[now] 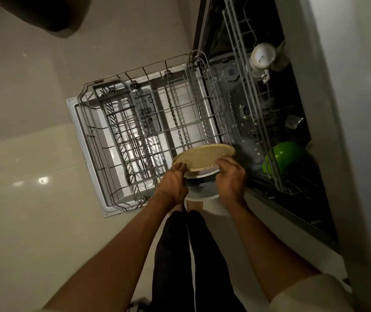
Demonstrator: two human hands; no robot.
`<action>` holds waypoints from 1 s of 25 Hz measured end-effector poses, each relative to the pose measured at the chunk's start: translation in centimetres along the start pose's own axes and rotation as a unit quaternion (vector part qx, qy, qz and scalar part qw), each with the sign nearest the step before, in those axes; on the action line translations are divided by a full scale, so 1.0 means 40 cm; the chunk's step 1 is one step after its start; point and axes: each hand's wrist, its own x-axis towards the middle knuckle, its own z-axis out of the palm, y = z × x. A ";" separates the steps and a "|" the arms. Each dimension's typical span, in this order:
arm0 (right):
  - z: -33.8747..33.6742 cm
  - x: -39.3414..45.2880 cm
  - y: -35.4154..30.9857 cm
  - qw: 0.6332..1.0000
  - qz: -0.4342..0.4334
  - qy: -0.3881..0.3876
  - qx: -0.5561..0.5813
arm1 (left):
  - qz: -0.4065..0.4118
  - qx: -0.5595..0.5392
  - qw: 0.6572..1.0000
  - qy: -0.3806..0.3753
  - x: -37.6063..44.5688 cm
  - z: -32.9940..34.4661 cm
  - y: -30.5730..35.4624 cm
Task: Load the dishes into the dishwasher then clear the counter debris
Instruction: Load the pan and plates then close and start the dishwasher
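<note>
Our left hand (172, 179) and right hand (230, 176) grip the near rim of a speckled plate (202, 156) atop stacked dishes (201, 188), at the near right corner of the pulled-out lower rack (139, 122).

Your lower rack (148, 131) sits pulled out on the open dishwasher door (85, 140), over the tiled floor (26, 154). Upper rack (258, 104) carries a white mug (263, 55) and green cup (285, 157).

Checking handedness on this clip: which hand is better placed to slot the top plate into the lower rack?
Left, probably. The left hand grips the plate on the lower rack's side; the right hand is nearer the tub.
</note>
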 end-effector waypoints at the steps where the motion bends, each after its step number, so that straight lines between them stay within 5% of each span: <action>1: 0.001 0.002 0.001 1.000 0.004 -0.005 -0.004 | -0.003 -0.004 1.000 -0.005 0.000 -0.001 0.004; 14: 0.022 0.007 -0.031 0.987 0.063 -0.140 -0.037 | -0.002 -0.035 0.999 -0.013 -0.016 -0.002 0.014; 25: -0.062 -0.111 -0.199 0.950 -0.042 -0.269 -0.155 | -0.007 0.055 0.998 -0.012 -0.177 -0.093 0.108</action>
